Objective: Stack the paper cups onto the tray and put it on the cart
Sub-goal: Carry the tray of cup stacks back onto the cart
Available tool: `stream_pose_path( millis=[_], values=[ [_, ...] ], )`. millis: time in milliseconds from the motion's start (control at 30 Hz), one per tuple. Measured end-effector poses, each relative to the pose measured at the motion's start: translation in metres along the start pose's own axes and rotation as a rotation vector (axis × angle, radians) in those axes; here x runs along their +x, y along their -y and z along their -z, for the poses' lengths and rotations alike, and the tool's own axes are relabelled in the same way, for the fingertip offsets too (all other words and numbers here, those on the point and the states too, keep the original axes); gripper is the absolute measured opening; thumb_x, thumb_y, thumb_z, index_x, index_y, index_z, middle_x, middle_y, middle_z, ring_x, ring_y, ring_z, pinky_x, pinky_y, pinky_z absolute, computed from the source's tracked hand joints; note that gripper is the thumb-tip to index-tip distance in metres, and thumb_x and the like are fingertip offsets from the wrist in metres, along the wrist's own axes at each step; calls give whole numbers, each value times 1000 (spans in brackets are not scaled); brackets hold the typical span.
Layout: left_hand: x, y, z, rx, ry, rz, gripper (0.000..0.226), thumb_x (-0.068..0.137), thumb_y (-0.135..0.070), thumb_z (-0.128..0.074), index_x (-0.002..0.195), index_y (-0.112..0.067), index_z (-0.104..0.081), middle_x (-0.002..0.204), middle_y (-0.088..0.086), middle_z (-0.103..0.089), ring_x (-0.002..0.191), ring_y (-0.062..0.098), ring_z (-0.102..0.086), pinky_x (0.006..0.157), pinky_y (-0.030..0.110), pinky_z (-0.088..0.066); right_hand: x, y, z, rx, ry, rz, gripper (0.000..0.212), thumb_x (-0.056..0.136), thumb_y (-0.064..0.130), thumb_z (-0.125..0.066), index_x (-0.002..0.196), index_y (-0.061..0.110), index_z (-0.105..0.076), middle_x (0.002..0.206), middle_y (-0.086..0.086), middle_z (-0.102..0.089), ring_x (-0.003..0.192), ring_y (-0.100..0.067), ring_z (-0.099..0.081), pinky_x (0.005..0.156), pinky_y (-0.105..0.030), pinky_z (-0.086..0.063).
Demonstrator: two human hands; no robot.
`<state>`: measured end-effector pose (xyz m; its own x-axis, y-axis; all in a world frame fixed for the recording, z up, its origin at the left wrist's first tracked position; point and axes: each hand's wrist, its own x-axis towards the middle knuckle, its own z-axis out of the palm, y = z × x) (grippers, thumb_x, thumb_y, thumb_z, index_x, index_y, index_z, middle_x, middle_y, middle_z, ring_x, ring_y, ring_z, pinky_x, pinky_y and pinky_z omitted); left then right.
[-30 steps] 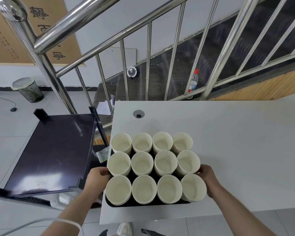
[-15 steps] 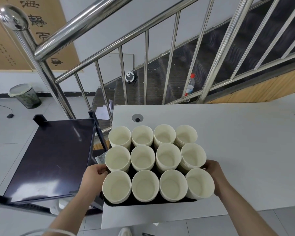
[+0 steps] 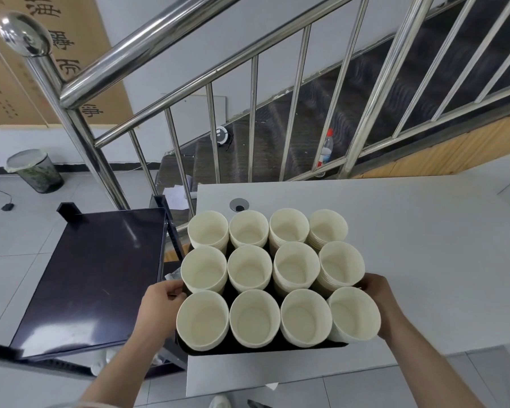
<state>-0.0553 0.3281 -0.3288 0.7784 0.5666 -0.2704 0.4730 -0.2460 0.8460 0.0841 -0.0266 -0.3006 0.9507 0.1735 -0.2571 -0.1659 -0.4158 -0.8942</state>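
The black tray (image 3: 265, 348) is sitting at the near left corner of the white table (image 3: 424, 260), its near edge showing as a dark strip below the cups. Twelve stacks of paper cups (image 3: 273, 275) are standing on the tray in three rows of four, packed side by side with rims touching or nearly so; the stacks on the tray's right side are showing several nested rims. The left hand (image 3: 159, 307) is gripping the tray's left edge, thumb curling over the top beside the front-left cup and the other fingers hidden beneath. The right hand (image 3: 380, 301) is holding the tray's right edge behind the front-right stack; its fingers are mostly hidden by the cups, so how far they are curling cannot be told.

Just left of the tray, the dark cart (image 3: 95, 278) is standing beside the table, its glossy top shelf facing up. Beyond the tray, a round cable hole (image 3: 239, 205) is sitting in the tabletop. Farther behind the tray a steel stair railing (image 3: 165, 54) is rising, with a plastic bottle (image 3: 326, 151) standing on the stairs. Far left of the tray, a lined waste bin (image 3: 34, 170) is standing on the tiled floor.
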Motion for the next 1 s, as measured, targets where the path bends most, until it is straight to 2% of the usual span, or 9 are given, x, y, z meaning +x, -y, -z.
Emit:
stream_pose_path(
  millis=[200, 267, 333, 433, 533, 600, 700, 800, 1000],
  values=[
    [0, 0, 12, 15, 27, -18, 25, 81, -3, -62, 80, -26, -73, 66, -7, -70, 60, 14, -60, 52, 27, -46, -23, 7, -12, 32, -47, -11, 17, 51, 15, -73, 51, 10, -56, 54, 0, -54, 53, -11, -49, 52, -30, -41],
    [1, 2, 18, 36, 57, -26, 24, 82, -3, -62, 81, -25, -73, 66, -8, -70, 62, 14, -61, 53, 27, -46, -33, 6, -18, 42, -58, -15, 20, 53, 11, -74, 46, 15, -57, 52, 3, -54, 52, -10, -49, 52, -30, -41],
    [2, 6, 22, 48, 77, -34, 25, 82, -3, -62, 80, -26, -72, 68, -9, -71, 65, 13, -62, 59, 29, -49, -41, 0, -23, 40, -71, -21, 23, 57, 6, -77, 46, 14, -59, 53, 2, -55, 53, -11, -49, 54, -31, -42],
    [-1, 12, 28, 53, 115, -36, 28, 82, -2, -61, 76, -27, -72, 67, -8, -70, 62, 12, -59, 61, 30, -48, -55, -8, -31, 13, -114, -32, 20, 53, 16, -74, 59, 1, -62, 60, -8, -59, 59, -16, -54, 56, -34, -45],
    [-8, 18, 35, 46, 131, -37, 29, 81, -1, -62, 75, -27, -72, 66, -8, -70, 61, 11, -58, 60, 30, -47, -73, -12, -37, 10, -132, -49, 16, 58, 10, -79, 61, 3, -66, 64, -16, -63, 60, -18, -58, 58, -36, -48],
    [-16, 21, 39, 43, 135, -37, 28, 80, 0, -62, 73, -25, -71, 63, -9, -69, 59, 10, -56, 58, 28, -45, -85, -13, -40, 18, -138, -54, 15, 65, 0, -80, 60, 5, -66, 65, -15, -64, 61, -20, -59, 58, -37, -48],
    [-29, 27, 43, 49, 132, -20, 27, 80, 1, -62, 71, -23, -71, 61, -8, -68, 57, 10, -56, 57, 28, -45, -98, -17, -44, -1, -144, -50, 16, 62, 5, -79, 57, 6, -64, 61, -8, -62, 59, -16, -56, 56, -35, -46],
    [-51, 36, 49, 44, 117, 4, 28, 79, 2, -62, 70, -23, -71, 60, -6, -69, 56, 11, -57, 57, 29, -46, -116, -21, -48, -27, -153, -39, 21, 71, -6, -76, 57, 4, -63, 59, -6, -60, 58, -16, -54, 56, -34, -45],
    [-107, 47, 66, -7, 91, 49, 34, 80, 6, -61, 63, -22, -69, 55, -7, -67, 53, 10, -57, 53, 25, -44, -159, -29, -57, -64, -138, -51, 19, 71, -4, -77, 60, 2, -63, 57, -2, -60, 53, -10, -53, 49, -27, -45]
  ],
)
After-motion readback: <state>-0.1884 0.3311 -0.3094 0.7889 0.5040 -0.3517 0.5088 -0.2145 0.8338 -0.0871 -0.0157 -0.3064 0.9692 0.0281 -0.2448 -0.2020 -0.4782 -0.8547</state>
